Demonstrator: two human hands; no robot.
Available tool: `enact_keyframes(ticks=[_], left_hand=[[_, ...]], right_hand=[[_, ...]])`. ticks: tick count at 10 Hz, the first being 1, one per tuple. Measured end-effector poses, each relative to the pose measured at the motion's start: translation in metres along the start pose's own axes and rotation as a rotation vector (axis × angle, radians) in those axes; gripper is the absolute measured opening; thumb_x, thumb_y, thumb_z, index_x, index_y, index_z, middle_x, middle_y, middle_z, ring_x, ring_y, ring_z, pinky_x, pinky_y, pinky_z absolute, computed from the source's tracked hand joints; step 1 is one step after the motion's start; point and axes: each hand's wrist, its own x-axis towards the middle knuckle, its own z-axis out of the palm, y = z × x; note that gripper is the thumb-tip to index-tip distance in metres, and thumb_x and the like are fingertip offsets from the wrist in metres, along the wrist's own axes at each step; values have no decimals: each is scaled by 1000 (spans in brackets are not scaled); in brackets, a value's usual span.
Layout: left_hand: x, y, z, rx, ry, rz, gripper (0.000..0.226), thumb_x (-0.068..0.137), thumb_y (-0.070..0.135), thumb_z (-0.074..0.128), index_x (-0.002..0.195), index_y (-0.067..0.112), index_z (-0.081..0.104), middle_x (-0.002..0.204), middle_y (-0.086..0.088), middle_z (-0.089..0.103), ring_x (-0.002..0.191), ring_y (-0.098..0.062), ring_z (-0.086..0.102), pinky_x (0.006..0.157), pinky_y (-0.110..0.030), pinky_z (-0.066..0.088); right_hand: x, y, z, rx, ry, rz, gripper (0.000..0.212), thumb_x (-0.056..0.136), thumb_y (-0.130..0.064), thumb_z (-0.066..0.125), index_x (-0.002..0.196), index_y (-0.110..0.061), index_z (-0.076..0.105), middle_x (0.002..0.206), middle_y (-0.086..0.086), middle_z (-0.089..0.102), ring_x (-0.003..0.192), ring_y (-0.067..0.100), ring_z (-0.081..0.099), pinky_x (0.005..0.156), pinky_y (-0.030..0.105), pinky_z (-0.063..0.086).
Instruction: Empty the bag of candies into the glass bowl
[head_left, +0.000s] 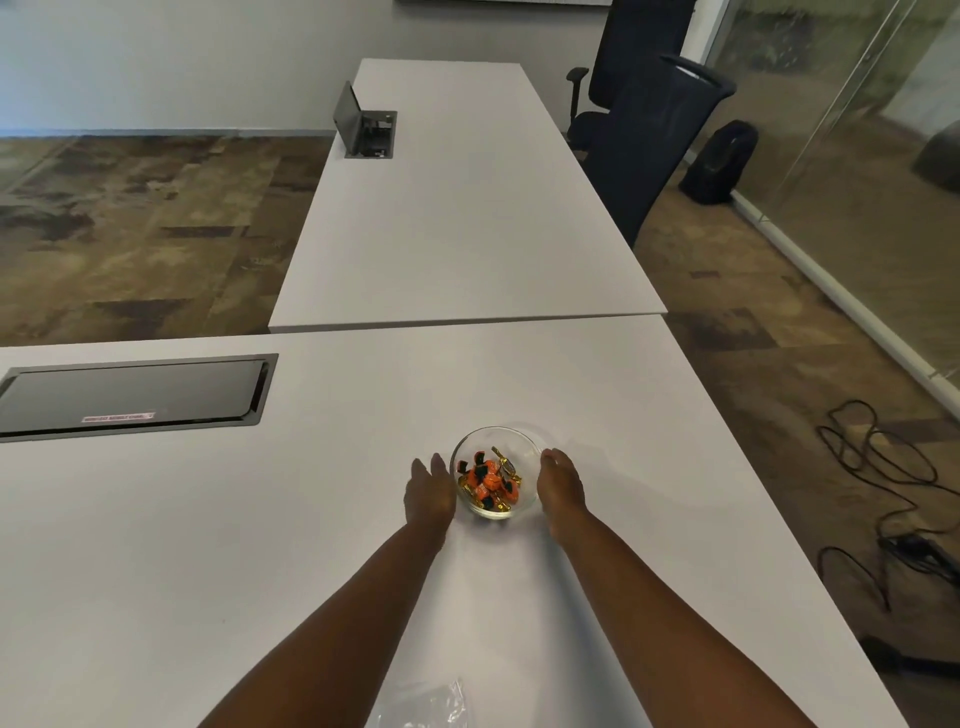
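Patchy brown carpet floor (130, 223), mottled, matte. Frosted glass partition wall (857, 130) along the right side, reflective. Two long white tables, smooth matte tops, butted end to end: far table (457, 218) and near table (260, 545), thin seam between them. Near table has a flush rectangular black cable hatch (130, 397), closed, glossy lid, small red-white label on it. Far table has a smaller cable box (370, 134) with its lid flipped up. Two dark mesh-back office chairs (649, 135) beside the far table on the right. Black soft bag (719, 163) on the floor against the glass wall. Loose black cables (883, 467) looped on the carpet at right.

Two bare forearms reach forward over the near table. Left hand (430, 491) flat-ish, fingers together and extended, palm facing the bowl, at the bowl's left side, touching or just beside it — cannot tell which. Right hand (560, 486) same pose mirrored on the right side, fingers straight, at the rim. Neither hand curled around anything; both open, flanking the bowl.

Glass bowl (524, 452) round, clear, thick-walled, upright on the near table between the hands. Inside: candies (485, 483), small wrapped pieces, orange-and-black wrappers plus a few shiny gold ones, piled at the bottom.

Bag (423, 701) clear crinkled plastic, flat and looks empty, on the table at the bottom edge between the forearms, well apart from the bowl.
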Motion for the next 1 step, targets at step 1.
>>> enact_keyframes(ticks=[1], left_hand=[[-2,4,-14,283,162,230,58,99,32,28,148,5,14,149,-22,33,137,-35,32,110,-44,31]], right_hand=[[-7,-9,-9,-160,141,-136,48,101,-29,32,146,-14,29,152,14,34,140,30,32,113,40,30]])
